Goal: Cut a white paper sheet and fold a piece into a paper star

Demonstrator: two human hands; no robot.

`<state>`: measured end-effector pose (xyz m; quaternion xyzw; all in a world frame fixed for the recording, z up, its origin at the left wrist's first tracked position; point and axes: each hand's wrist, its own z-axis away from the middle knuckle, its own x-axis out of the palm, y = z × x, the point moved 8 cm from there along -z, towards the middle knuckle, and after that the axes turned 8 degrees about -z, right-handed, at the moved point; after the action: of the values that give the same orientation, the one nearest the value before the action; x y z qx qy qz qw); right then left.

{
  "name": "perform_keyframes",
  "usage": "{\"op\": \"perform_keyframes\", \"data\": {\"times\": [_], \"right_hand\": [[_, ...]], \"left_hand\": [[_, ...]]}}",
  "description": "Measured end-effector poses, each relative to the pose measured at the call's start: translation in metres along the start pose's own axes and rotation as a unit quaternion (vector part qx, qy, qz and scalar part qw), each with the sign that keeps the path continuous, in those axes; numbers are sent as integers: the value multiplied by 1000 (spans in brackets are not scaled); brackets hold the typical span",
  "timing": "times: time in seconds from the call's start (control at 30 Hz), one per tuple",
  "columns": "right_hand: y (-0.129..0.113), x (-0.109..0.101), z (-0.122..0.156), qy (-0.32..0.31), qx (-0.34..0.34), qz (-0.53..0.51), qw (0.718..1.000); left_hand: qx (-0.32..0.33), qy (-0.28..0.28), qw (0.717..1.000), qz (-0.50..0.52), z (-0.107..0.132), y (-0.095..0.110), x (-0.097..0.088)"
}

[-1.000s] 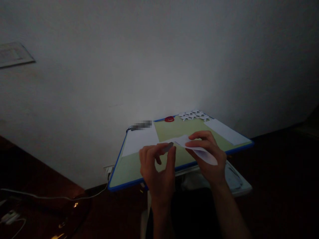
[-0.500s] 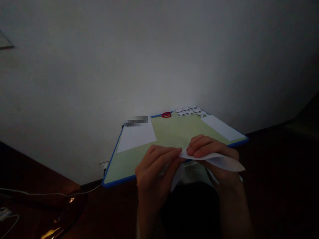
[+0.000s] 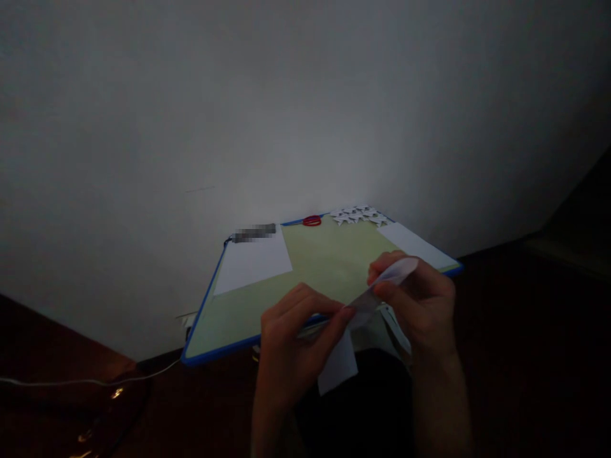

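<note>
the paper sheet (image 3: 363, 312) now hangs tilted between both hands, its lower flap drooping.

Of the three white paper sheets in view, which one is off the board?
The folded paper sheet pinched between the left hand and right hand. The other two sheets lie flat on the green board, at its left and right edges.

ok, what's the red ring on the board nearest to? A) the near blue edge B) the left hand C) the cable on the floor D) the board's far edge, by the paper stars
D: the red ring lies at the far edge of the board, just left of the paper stars, well away from the left hand and right hand, which pinch a paper strip.
</note>
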<state>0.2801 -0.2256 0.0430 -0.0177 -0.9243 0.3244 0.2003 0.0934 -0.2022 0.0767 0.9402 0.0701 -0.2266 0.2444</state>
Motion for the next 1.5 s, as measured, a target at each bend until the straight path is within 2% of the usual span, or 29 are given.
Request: {"op": "perform_keyframes", "data": {"times": [0.13,0.23,0.47,0.87,1.07,1.17,1.33,1.5], "right_hand": [[5,-7,-1,43,59,34,997],[9,-10,-4,60,85,47,994],[12,-20,-7,134,94,26,986],[5,-11,-10,84,78,33,993],[-1,-10,-12,95,31,69,993],[-1,-11,-12,98,18,55,994],[6,-12,-11,89,54,0,995],[5,-15,-11,107,45,-8,993]], "left_hand": [[-32,-47,998,7,-2,-6,11],[-52,-60,997,8,-4,-11,15],[-76,-69,995,11,-2,-22,18],[-104,-87,991,16,0,-38,18],[-108,-99,989,31,2,-41,19],[-107,-100,989,27,1,-40,18],[-103,-108,988,27,0,-38,19],[-89,-122,988,30,-1,-35,22]]}}
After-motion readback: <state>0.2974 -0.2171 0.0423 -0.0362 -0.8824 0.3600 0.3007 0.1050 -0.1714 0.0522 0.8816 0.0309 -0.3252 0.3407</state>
